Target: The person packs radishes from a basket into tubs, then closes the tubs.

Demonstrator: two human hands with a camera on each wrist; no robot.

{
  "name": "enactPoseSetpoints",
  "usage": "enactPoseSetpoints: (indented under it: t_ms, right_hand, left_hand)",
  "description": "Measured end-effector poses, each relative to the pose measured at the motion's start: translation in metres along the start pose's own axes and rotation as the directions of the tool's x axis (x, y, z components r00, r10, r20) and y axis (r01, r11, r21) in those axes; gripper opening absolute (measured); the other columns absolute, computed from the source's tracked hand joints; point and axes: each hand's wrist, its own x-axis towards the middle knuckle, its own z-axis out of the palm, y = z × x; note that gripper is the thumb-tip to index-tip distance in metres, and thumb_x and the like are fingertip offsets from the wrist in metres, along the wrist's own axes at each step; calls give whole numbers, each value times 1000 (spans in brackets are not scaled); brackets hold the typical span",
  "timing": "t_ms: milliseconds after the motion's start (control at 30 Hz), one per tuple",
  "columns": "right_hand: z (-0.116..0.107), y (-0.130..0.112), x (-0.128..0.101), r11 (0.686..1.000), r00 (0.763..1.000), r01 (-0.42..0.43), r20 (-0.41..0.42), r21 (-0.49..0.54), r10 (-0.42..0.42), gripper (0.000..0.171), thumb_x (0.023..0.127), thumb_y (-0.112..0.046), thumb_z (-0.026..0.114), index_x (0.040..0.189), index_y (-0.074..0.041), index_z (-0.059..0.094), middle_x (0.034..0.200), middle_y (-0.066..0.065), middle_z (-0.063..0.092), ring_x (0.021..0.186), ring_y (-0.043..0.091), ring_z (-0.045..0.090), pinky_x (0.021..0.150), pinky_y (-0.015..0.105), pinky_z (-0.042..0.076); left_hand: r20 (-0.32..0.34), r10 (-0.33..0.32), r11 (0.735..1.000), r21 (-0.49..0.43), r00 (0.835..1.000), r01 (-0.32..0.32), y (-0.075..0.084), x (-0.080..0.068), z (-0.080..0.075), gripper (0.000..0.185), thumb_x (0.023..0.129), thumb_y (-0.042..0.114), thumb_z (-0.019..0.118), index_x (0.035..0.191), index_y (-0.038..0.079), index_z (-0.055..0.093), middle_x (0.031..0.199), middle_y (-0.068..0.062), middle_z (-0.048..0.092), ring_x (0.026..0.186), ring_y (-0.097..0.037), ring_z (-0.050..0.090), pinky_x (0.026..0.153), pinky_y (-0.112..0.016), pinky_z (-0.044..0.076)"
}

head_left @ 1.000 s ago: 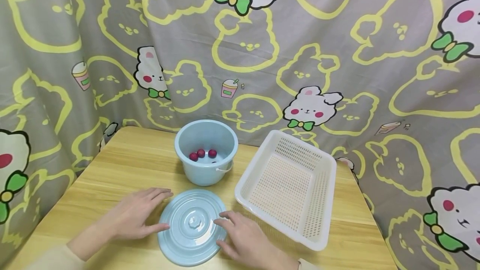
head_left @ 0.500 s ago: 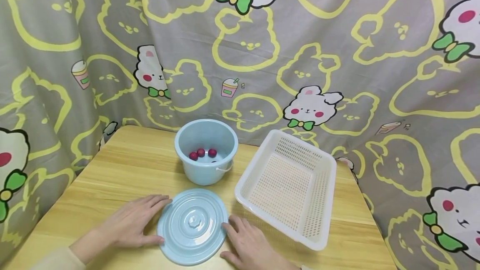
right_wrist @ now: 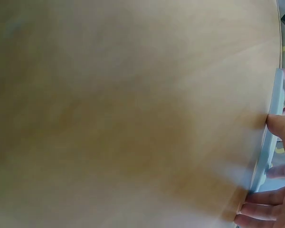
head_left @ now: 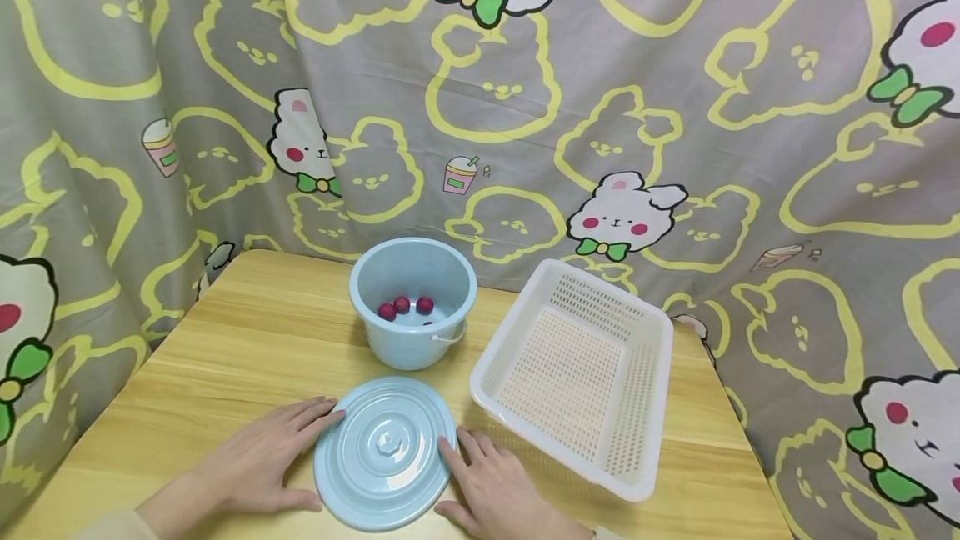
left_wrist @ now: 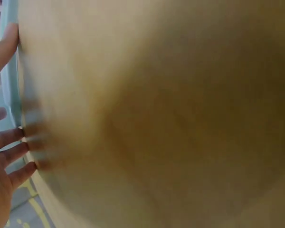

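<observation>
A round light-blue lid with a small central knob lies flat on the wooden table, between the two hands. At its left side is the left hand, fingers extended, index fingertip over the rim and thumb low near the edge. The right hand rests at the lid's right side, its index finger on the rim and the other fingers on the table. In the left wrist view, fingertips touch the tabletop beside the lid's edge. The right wrist view shows the lid's edge along the right hand's fingers.
Behind the lid stands a light-blue bucket with a wire handle and several dark red round fruits inside. To the right sits a white perforated plastic basket. A patterned grey curtain hangs behind the wooden table.
The left hand has shifted slightly down and left, its thumb leaving the lid's face. The right hand has moved a little right and down. Lid, bucket and basket stay in place.
</observation>
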Motion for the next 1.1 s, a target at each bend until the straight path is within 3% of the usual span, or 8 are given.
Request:
enactPoseSetpoints:
  t_ms: [333, 600, 867, 1100]
  right_hand:
    - [3, -3, 4, 999, 1000, 9, -5, -36, -9, 83, 101, -76, 42, 156, -15, 49, 148, 18, 62, 132, 28, 64, 95, 37, 62]
    - [6, -4, 8, 1000, 998, -9, -60, -16, 8, 86, 96, -80, 48, 152, -15, 54, 141, 19, 66, 127, 28, 66, 90, 36, 63]
    - [10, 0, 8, 993, 996, 5, -86, 120, 6, 83, 92, -78, 55, 146, -15, 60, 139, 20, 67, 124, 29, 67, 94, 38, 63]
    - [12, 3, 8, 960, 996, -30, -70, 279, 51, 83, 87, -76, 66, 146, -17, 60, 145, 17, 63, 128, 30, 64, 99, 43, 62]
  left_hand:
    - [-32, 20, 1000, 20, 999, -19, 2, -4, 4, 110, 73, 92, 65, 150, 14, 58, 152, -13, 62, 134, -34, 64, 100, -54, 58]
    - [-10, -49, 998, -48, 999, 48, 4, -4, 7, 109, 70, 94, 64, 146, 17, 62, 154, -10, 60, 137, -33, 62, 105, -56, 54]
    - [-47, -73, 992, -108, 996, 68, 4, -5, 11, 108, 63, 92, 68, 141, 18, 67, 151, -10, 63, 131, -34, 65, 102, -58, 54]
    - [-78, -80, 991, -117, 994, 70, 3, -7, 14, 106, 61, 91, 68, 141, 21, 67, 151, -9, 64, 129, -32, 66, 100, -58, 54]
